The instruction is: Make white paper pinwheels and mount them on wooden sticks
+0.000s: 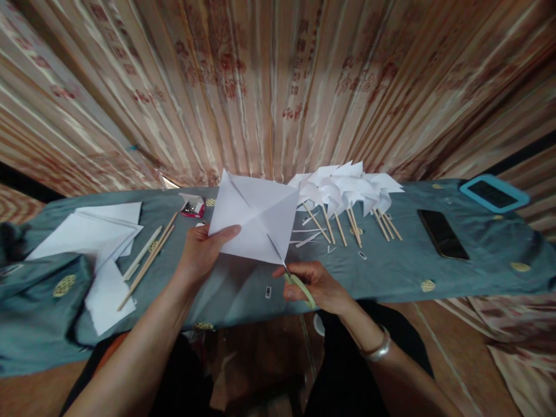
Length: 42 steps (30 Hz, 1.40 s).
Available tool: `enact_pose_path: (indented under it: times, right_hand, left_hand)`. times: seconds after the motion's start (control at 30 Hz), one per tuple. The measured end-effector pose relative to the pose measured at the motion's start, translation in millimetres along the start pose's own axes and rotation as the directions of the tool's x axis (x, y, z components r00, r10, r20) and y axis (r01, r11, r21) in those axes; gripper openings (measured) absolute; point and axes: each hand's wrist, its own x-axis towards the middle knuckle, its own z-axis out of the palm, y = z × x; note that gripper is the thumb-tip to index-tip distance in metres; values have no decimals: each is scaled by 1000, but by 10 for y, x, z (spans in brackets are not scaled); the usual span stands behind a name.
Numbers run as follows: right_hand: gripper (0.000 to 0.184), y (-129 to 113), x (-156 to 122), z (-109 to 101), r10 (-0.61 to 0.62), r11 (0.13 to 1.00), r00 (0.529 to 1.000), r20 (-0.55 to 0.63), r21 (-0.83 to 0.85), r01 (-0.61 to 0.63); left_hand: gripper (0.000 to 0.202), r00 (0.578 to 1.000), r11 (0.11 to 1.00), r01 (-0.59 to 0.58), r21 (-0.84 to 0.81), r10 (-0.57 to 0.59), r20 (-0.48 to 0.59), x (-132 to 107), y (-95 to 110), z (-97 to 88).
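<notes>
My left hand (206, 246) grips a white square sheet of paper (256, 202) by its left edge, thumb on top and fingers underneath. Diagonal creases cross the sheet, and a slit runs inward from its upper left corner. In my right hand (315, 284) is a pair of scissors (299, 284) with pale green handles. Their blades reach in from the sheet's lower right corner toward its middle. The paper is held above the cloth-covered table (234, 289).
Several white paper pinwheels (343, 188) on wooden sticks lie at the back right, paper strips (310, 237) beside them. Leftward are loose paper sheets (95, 231), wooden sticks (147, 266) and a small red box (192, 205) of metal bits. A phone (442, 233) and blue-framed device (494, 193) lie right.
</notes>
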Motion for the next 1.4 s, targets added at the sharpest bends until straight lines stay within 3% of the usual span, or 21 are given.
enact_pose_path:
  times: [0.57, 0.97, 1.4]
  right_hand:
    - [47, 0, 9, 35, 75, 996, 994, -82, 62, -70]
    - [46, -21, 20, 39, -12, 1000, 998, -69, -9, 12]
    - [46, 18, 33, 57, 72, 995, 992, -107, 73, -65]
  left_hand:
    - [20, 1000, 1000, 6, 13, -6, -2, -11, 35, 4]
    - [21, 996, 999, 30, 32, -32, 83, -85, -3, 39]
    - [22, 995, 999, 37, 36, -40, 97, -80, -6, 27]
